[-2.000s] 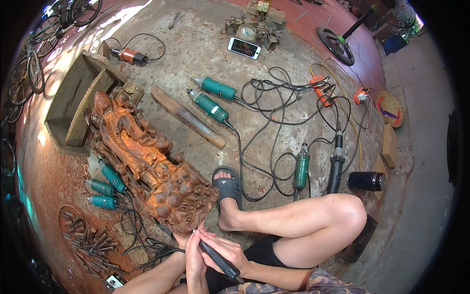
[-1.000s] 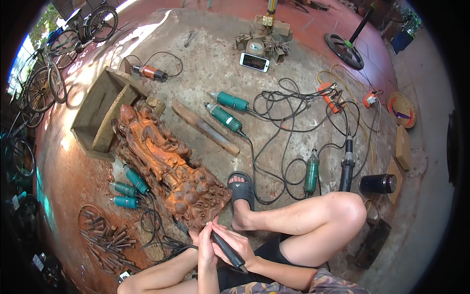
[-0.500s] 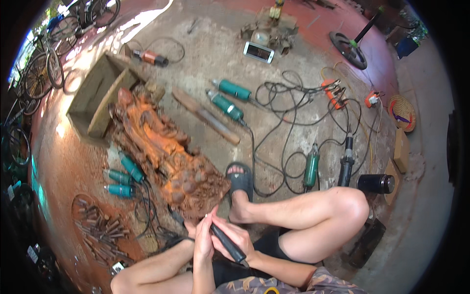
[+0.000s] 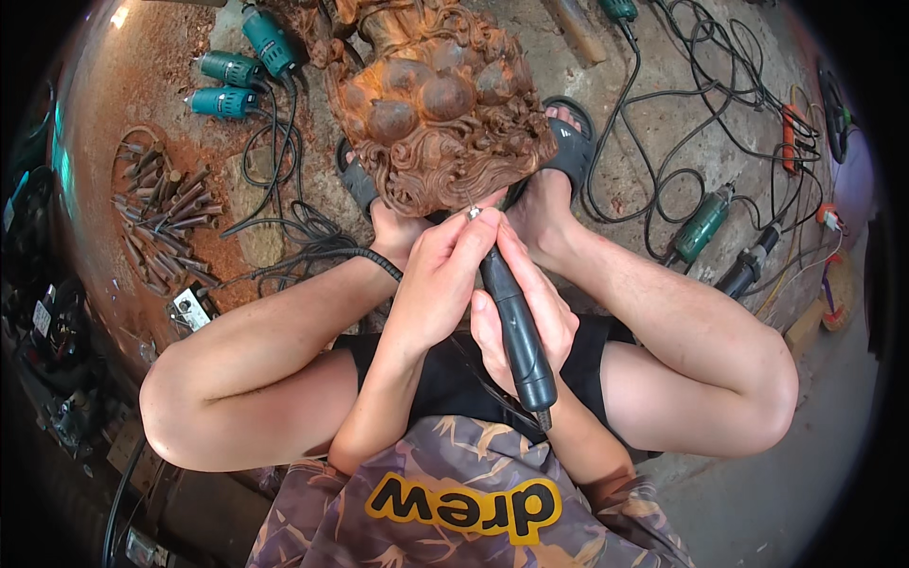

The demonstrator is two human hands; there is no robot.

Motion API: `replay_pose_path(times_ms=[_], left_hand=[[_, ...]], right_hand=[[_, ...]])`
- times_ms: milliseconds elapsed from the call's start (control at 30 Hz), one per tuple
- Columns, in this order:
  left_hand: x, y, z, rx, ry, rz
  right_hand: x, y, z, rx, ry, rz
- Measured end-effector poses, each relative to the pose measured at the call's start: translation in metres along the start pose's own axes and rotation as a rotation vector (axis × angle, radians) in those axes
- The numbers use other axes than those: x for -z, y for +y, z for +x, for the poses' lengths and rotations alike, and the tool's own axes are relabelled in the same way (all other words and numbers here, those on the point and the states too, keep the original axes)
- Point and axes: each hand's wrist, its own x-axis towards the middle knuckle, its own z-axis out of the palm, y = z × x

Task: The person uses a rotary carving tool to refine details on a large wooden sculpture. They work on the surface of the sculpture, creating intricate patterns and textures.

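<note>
A carved brown-orange wood sculpture [image 4: 431, 104] lies at the top middle, with rounded lumps and fine wavy grooves on its near end. Both hands are on a black rotary carving handpiece [image 4: 516, 322], its metal tip up at the sculpture's near edge. My right hand [image 4: 549, 308] wraps round the handpiece's body, thumb along its side. With fingers closed, my left hand [image 4: 437, 284] presses its thumb by the front end of the handpiece. Whether the tip touches the wood I cannot tell. A cord runs from the handpiece's rear.
Several teal power tools [image 4: 230, 71] lie at the far left, beside a pile of carving bits [image 4: 163, 220]. Tangled black cables [image 4: 663, 156] cover the right floor, near a green tool [image 4: 701, 227] and an orange power strip [image 4: 789, 140]. My sandalled feet flank the sculpture.
The view has tipped down and closer, so hands and sculpture look larger. The handpiece stays in both hands, its tip by the sculpture's near edge.
</note>
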Motion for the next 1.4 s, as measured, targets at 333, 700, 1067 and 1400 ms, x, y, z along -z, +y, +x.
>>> replay_pose_path(times_ms=[333, 700, 1067, 1400], left_hand=[[-0.003, 0.003, 0.004, 0.027, 0.086, -0.064], [0.000, -0.001, 0.003, 0.098, 0.106, -0.076], [0.000, 0.003, 0.004, 0.086, 0.085, -0.085], [0.001, 0.005, 0.005, 0.069, 0.054, -0.067]], right_hand=[[-0.003, 0.002, 0.007, -0.018, -0.001, 0.024], [-0.004, 0.008, 0.004, -0.062, -0.019, 0.040], [-0.005, 0.006, 0.006, -0.038, 0.001, -0.001], [-0.008, 0.012, 0.004, -0.010, 0.018, 0.024]])
